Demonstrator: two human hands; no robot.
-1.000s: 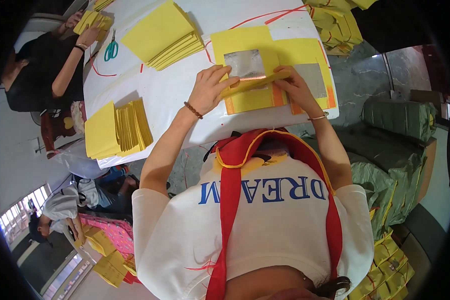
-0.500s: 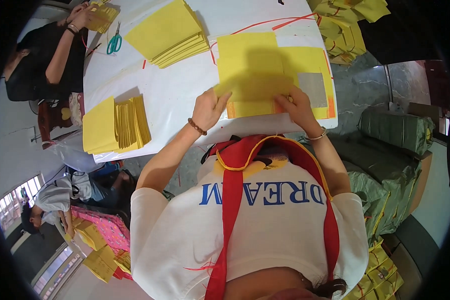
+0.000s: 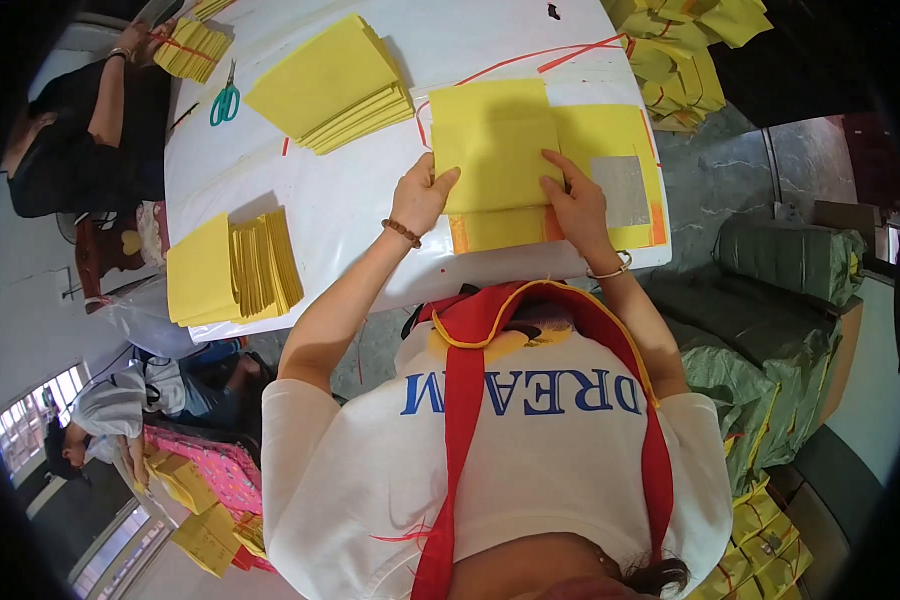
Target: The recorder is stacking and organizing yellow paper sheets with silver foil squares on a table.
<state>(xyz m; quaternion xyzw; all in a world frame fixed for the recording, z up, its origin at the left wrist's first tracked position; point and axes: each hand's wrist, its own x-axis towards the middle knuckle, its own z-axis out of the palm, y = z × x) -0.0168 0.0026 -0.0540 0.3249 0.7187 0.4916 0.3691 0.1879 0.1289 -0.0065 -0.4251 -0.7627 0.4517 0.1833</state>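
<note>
A stack of yellow paper sheets (image 3: 495, 150) lies near the front right edge of the white table, under my shadow. My left hand (image 3: 422, 198) grips its left edge, thumb on top and the other fingers mostly hidden. At the right edge my right hand (image 3: 576, 203) holds it between thumb and fingers. A crease or lower edge crosses the stack near me, and orange patches mark the near corners. Partly beneath it, to the right, lies more yellow paper (image 3: 595, 125) with a grey rectangle (image 3: 620, 190) and orange corners.
On the white table (image 3: 340, 205) are a fanned yellow pile (image 3: 330, 80), a folded yellow stack (image 3: 260, 265), teal-handled scissors (image 3: 226, 103) and red ties (image 3: 580, 55). A co-worker (image 3: 80, 130) handles a yellow bundle (image 3: 195, 50) at far left. Green wrapped bales (image 3: 785, 260) stand right.
Both hands have shifted to higher grips along the paper's sides, and more of its near part shows. The co-worker's bundle with its red tie has come into clearer sight.
</note>
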